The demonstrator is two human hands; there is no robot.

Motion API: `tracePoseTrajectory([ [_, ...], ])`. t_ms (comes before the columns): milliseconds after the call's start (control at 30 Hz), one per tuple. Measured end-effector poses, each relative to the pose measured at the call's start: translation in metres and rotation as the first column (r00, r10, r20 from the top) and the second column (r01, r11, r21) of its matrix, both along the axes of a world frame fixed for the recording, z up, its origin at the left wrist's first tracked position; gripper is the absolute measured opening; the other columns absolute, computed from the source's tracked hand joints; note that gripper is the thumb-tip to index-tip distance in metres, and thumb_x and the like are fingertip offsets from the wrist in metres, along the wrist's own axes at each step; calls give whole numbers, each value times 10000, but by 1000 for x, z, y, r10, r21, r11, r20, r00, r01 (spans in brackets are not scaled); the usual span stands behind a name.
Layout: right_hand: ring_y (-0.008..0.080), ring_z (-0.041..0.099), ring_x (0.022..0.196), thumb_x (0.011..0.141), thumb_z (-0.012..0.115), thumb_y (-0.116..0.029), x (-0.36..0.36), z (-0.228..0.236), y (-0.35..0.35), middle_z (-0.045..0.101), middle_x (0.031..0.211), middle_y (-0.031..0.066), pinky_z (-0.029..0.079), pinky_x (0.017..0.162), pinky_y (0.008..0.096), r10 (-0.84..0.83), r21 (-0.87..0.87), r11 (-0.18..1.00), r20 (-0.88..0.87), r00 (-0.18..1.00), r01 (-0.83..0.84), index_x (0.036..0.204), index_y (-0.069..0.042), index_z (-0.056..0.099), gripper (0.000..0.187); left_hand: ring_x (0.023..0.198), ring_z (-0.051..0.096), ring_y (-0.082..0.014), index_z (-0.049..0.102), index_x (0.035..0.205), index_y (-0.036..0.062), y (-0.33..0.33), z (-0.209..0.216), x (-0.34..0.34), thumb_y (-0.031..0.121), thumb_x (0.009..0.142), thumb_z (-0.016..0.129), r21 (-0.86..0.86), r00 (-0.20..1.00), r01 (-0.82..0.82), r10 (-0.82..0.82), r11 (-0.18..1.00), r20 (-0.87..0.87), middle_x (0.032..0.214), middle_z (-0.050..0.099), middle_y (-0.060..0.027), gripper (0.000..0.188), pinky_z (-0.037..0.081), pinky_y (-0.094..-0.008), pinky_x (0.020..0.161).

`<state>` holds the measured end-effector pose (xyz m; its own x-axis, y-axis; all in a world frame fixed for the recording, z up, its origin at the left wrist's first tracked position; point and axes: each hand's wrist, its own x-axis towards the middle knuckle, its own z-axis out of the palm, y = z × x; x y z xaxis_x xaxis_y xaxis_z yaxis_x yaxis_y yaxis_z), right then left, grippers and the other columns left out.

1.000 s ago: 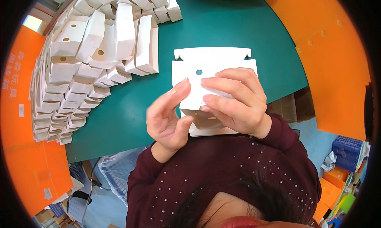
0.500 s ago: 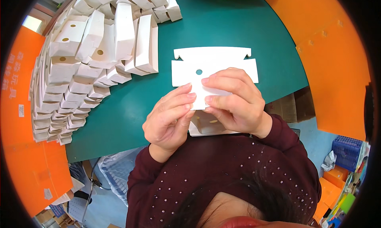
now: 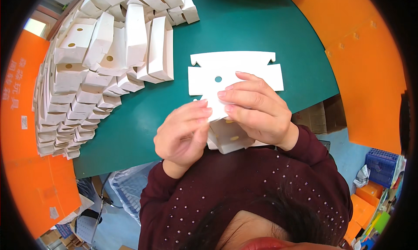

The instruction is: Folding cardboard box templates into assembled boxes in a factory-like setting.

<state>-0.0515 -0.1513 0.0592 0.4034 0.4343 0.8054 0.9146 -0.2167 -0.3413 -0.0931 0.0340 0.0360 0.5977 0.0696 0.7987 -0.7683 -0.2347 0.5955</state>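
Head view | white box [image 3: 230, 139]: between both hands, touching both, neither nearer; long way: can't tell | left hand [image 3: 180, 132]: pinches its left edge | right hand [image 3: 261, 110]: bent fingers pinch its top | flat white card [image 3: 235, 59]: just past, longest side-to-side

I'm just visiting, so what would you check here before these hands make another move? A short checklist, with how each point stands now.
1. Right hand on the white box: ok, fingertips press its upper part.
2. Left hand gripping firmly: cannot tell; the fingertips are at the box's left edge, slightly blurred.
3. All the box's corners fastened: cannot tell, fingers hide some.
4. Flat white card on the green table: ok, though the hands partly hide it.
5. Stacked white boxes apart from the hands: ok, they sit off to the left.
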Motion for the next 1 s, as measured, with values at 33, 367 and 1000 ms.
tracePoseTrajectory([
  [33,291,655,959,762,745,-63,1,0,0,683,1070,131,510,937,495,0,0,1000,0,1000,0,918,-32,660,181,877,707,-334,614,876,-26,-1,-2,0,-74,798,690,-86,998,13,-17,996,-52,876,711,-187,119,573,-400,804],
  [367,231,671,877,735,753,-12,-1,4,-4,701,974,84,541,871,452,-10,24,1000,-70,997,11,930,-52,700,206,867,711,-328,613,888,-19,2,14,-1,-101,764,699,183,1000,-7,5,983,10,870,712,-173,171,578,-385,772],
  [1000,295,665,986,805,724,0,-1,-8,-3,695,1053,147,522,918,477,77,155,987,-261,962,-37,973,-60,629,202,923,695,-391,631,878,-25,-1,8,0,-101,740,716,43,996,79,-77,996,-55,913,706,-192,179,578,-414,798],
])
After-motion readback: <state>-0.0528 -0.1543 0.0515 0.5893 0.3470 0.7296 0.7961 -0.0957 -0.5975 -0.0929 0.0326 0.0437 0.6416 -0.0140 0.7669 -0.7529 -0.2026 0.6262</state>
